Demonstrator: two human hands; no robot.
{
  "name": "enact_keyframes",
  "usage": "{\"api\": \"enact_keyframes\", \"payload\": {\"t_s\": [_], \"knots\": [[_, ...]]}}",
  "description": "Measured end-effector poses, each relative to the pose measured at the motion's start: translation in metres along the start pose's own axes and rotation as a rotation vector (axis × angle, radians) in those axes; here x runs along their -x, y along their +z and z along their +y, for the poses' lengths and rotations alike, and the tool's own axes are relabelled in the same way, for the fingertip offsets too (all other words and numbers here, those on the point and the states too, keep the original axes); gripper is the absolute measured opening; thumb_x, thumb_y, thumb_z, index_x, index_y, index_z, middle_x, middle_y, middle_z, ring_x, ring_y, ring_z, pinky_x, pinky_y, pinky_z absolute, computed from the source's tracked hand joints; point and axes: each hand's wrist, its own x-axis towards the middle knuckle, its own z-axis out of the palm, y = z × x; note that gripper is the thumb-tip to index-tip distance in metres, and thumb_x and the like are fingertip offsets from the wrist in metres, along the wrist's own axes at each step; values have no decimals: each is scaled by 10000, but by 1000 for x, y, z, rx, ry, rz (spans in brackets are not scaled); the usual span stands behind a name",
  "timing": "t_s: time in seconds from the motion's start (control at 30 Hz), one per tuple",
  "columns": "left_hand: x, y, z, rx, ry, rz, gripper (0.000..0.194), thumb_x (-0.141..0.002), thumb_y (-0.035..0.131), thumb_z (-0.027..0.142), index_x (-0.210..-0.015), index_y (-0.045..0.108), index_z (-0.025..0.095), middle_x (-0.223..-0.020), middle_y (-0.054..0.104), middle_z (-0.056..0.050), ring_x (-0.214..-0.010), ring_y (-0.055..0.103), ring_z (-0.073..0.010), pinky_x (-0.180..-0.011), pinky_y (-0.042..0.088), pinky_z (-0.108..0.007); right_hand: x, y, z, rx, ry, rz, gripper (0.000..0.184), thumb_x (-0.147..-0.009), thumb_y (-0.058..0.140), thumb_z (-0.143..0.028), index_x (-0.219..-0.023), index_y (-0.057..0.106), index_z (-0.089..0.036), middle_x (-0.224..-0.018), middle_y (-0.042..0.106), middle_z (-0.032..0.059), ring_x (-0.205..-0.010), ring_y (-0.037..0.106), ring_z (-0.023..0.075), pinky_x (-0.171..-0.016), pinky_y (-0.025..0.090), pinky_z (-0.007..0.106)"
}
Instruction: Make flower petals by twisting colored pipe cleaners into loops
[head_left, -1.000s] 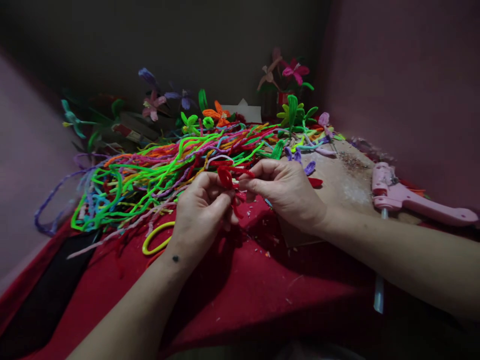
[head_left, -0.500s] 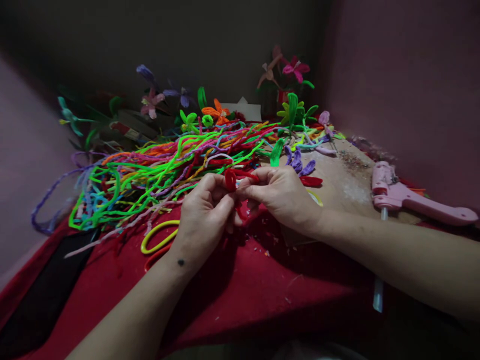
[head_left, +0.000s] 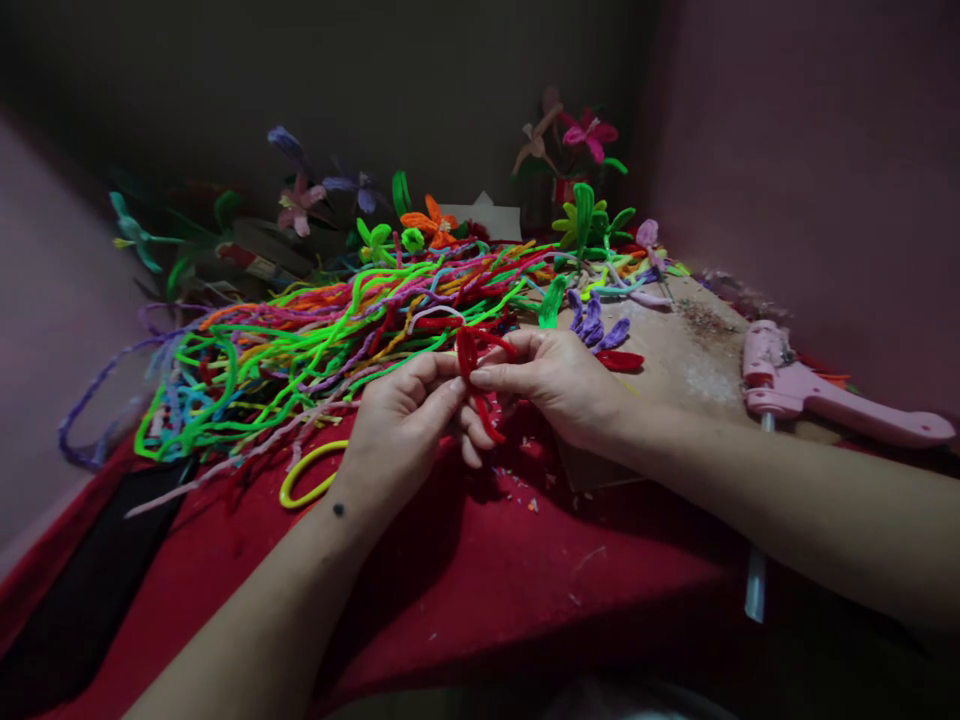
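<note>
Dimly lit walls (head_left: 817, 160) | red cloth (head_left: 480, 600), scraps (head_left: 532, 506) | fingers (head_left: 441, 408) pinching red loop (head_left: 466, 352)

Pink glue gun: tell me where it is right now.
In the head view, the pink glue gun is on the right side, by the right end of the brown board, just beyond the person's right forearm.

Red pipe-cleaner piece (head_left: 466, 355), between left hand (head_left: 401, 420) and right hand (head_left: 574, 390): gripped parts covered. Yellow loop handle (head_left: 289, 480), left of left hand: right end hidden behind that hand. Glue stick (head_left: 756, 585), right of right hand: middle hidden by right forearm (head_left: 787, 510), itself cut at right edge. Black strip (head_left: 90, 590), far left of both hands: cut at lower left. Scraps (head_left: 533, 505), just below the hands: too small to identify. Teal flower (head_left: 136, 232), beyond left hand: blurred.
</note>
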Motion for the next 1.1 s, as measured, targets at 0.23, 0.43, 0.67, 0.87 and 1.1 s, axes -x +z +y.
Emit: {"api": "enact_keyframes", "payload": {"t_s": [0.23,0.43,0.67,0.87,1.1], "knots": [[-4,-3,0,70,-81,-41,92,-816,567,222,-818,545,132,-531,636,-14,-393,580,-124,-370,453,-194,0,-2,-1,-204,63,-88,291,-648,752,-278,-847,573,-164,-674,589,-34,-510,534,78,-511,428,212],[-7,-10,-3,183,-227,-167,108,-777,592,224,-801,523,144,-508,640,-24,-345,558,-124,-360,450,-198,-2,-1,3,-280,186,-194,209,-711,704,-273,-782,570,-129,-620,589,-5,-476,540,98,-503,443,234],[-12,-16,-6,10,-305,-34,123,-741,583,222,-661,534,143,-458,608,-14,-309,523,-113,-322,430,-195,-3,-1,6,-239,152,-170,127,-747,661,-236,-746,605,-122,-654,636,26,-549,576,113,-558,447,241],[-12,-16,7,-253,-365,10,132,-717,576,231,-617,519,166,-432,589,-5,-256,445,-97,-262,311,-177,-3,1,3,-262,185,-88,139,-683,705,-207,-683,598,-119,-627,622,17,-525,547,95,-567,450,239],[-12,-24,6,-554,-155,106,99,-717,596,254,-692,623,162,-486,571,10,-367,453,-90,-337,306,-172,-1,4,1,-250,178,-44,190,-640,742,-217,-632,580,-117,-561,591,-11,-483,534,85,-517,436,227]]}}
